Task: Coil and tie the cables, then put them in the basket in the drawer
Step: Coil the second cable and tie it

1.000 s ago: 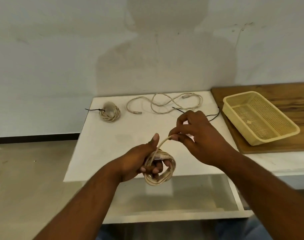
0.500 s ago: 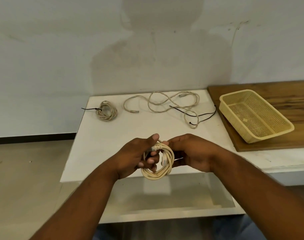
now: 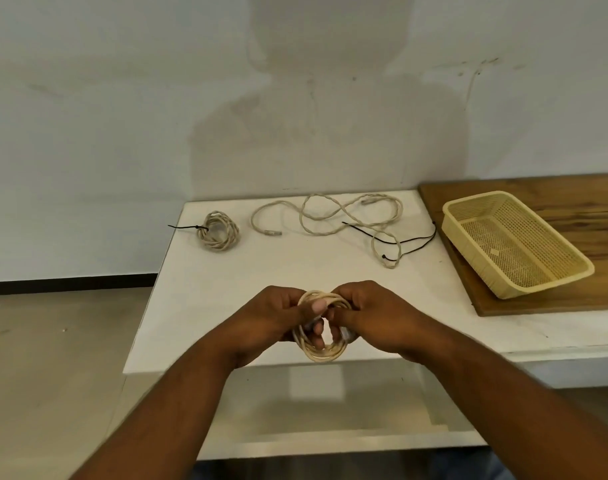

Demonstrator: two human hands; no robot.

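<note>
A beige coiled cable (image 3: 322, 351) hangs between both hands above the table's front edge. My left hand (image 3: 274, 318) grips its left side, thumb pressed over the top strands. My right hand (image 3: 368, 315) grips its right side. At the back left lies a second coiled cable (image 3: 219, 230), tied with a black tie. A loose beige cable (image 3: 333, 216) sprawls across the back of the white table (image 3: 226, 278), with black ties (image 3: 410, 241) lying over it. The yellow basket (image 3: 517, 289) sits on a wooden board to the right. The open drawer (image 3: 330, 441) is below the table edge.
The wooden board (image 3: 590, 202) covers the right end of the counter. A pale wall stands right behind the table. Bare floor (image 3: 53, 358) lies to the left.
My right hand has come down from pulling the cable's end and now grips the coil's right side. The coil has closed into a full loop between both hands.
</note>
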